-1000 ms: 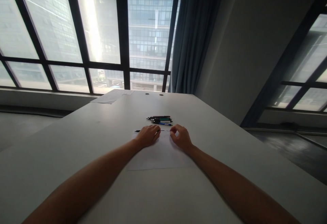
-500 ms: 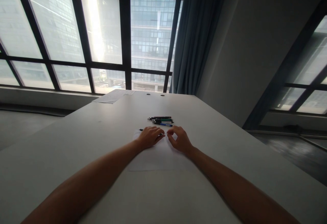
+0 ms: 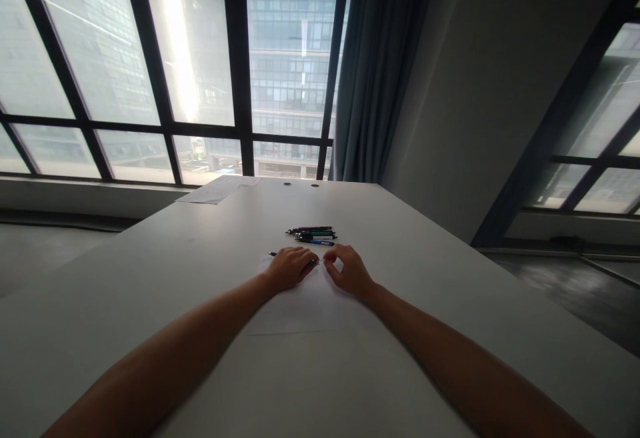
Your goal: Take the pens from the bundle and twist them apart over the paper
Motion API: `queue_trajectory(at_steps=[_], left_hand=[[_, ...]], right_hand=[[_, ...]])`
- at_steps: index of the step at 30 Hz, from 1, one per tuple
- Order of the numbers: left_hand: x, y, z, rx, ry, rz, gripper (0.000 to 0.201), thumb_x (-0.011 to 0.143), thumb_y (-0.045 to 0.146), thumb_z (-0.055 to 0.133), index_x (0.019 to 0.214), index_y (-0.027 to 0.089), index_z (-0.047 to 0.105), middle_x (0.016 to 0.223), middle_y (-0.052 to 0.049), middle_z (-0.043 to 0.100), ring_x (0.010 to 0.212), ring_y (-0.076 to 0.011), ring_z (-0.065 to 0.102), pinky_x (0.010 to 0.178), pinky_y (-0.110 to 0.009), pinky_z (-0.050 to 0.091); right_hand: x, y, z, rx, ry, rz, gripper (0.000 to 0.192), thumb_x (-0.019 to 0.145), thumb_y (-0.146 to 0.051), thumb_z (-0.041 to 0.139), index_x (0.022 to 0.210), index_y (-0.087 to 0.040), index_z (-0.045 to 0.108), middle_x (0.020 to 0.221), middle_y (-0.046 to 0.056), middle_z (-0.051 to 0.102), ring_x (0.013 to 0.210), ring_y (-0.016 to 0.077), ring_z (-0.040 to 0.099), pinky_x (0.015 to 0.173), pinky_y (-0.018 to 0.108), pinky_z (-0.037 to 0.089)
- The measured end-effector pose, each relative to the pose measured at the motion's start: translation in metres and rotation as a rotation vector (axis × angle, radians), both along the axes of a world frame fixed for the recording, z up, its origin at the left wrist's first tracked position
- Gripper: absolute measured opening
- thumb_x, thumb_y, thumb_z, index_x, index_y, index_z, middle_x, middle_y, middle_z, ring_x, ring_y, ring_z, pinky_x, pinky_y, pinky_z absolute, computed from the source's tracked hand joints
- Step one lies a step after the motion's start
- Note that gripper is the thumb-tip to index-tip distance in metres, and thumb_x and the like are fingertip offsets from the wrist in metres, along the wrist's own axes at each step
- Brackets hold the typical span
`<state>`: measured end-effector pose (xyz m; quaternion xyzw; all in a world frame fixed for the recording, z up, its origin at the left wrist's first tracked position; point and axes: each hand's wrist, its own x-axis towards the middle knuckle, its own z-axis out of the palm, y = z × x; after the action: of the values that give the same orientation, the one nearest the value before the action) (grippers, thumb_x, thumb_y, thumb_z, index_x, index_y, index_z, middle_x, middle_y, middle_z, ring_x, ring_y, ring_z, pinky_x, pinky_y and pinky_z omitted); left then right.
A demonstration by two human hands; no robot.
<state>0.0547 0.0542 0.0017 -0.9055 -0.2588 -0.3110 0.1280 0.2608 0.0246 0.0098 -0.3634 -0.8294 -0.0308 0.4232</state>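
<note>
Evidently, 1 pen (image 3: 273,253) is mid-handling, gripped in the left hand's (image 3: 290,268) curled fingers over the far edge of the paper (image 3: 300,311); whether it is whole, I cannot tell. The right hand (image 3: 349,269) bends thumb and finger together just beside its tip, perhaps pinching something tiny. Other pens (image 3: 313,233) lie beyond, untouched. Sheets (image 3: 207,193) lie at the white table's (image 3: 320,385) far left corner; past its far edge, a window (image 3: 290,58) and curtain (image 3: 367,91).
</note>
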Motion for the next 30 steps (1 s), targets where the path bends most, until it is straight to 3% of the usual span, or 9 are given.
queue_trajectory(at_steps=[11, 30], left_hand=[[-0.0010, -0.0007, 0.0013, -0.020, 0.012, -0.013, 0.024, 0.095, 0.031, 0.043, 0.094, 0.018, 0.064, 0.082, -0.005, 0.069, 0.074, -0.0158, 0.063, 0.067, -0.026, 0.046], [-0.0014, -0.0006, 0.0014, -0.048, 0.023, -0.009, 0.026, 0.095, 0.032, 0.043, 0.096, 0.018, 0.065, 0.084, -0.006, 0.069, 0.076, -0.0159, 0.063, 0.069, -0.026, 0.047]], right_hand=[[-0.0017, 0.0014, -0.0019, -0.031, -0.045, 0.057, 0.008, 0.084, -0.018, 0.054, 0.083, -0.018, 0.063, 0.075, 0.002, 0.064, 0.071, 0.0155, 0.058, 0.076, 0.032, 0.039], [-0.0023, 0.0007, -0.0010, -0.010, -0.077, 0.022, 0.008, 0.081, -0.015, 0.056, 0.080, -0.018, 0.064, 0.074, 0.002, 0.064, 0.071, 0.0156, 0.058, 0.076, 0.032, 0.038]])
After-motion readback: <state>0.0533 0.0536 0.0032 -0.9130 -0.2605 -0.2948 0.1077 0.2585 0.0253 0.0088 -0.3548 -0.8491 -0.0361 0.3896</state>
